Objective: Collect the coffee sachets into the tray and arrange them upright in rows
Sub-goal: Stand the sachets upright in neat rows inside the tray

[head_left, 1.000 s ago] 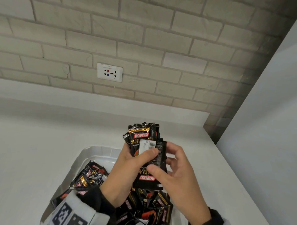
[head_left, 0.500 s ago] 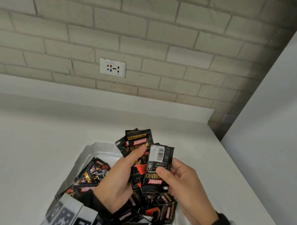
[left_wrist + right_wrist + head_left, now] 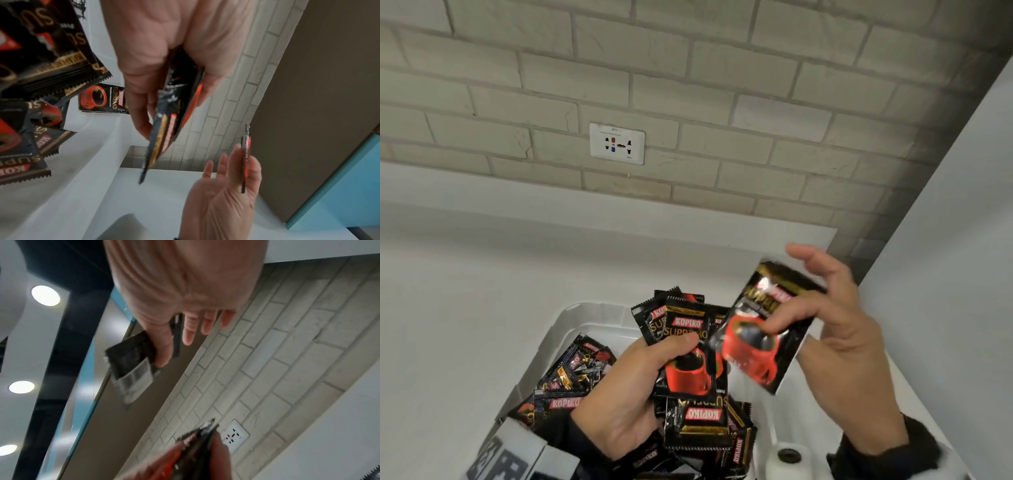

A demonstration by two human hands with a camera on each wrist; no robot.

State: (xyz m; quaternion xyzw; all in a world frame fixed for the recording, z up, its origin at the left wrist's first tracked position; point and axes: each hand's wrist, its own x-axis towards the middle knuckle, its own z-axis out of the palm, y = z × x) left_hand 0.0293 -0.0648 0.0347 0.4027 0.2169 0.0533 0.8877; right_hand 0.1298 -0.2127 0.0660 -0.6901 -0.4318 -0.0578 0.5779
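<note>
One sachet [image 3: 751, 344]: right hand [image 3: 839, 335] pinching it, leaning rightward, just right of the stack [image 3: 685, 322].
Stack: left hand [image 3: 626, 387] gripping it upright over tray [image 3: 585, 311].

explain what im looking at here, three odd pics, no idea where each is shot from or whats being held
No machine here: a person works with bare hands and wears three cameras. One picture comes from the head, looking down at both hands. The other two come from each wrist, looking along the hand, so the palms loom large. On the white counter stands a white tray with loose sachets heaped inside. The left hand grips a fanned stack of sachets. The right hand pinches one sachet, tilted, between thumb and fingers.
</note>
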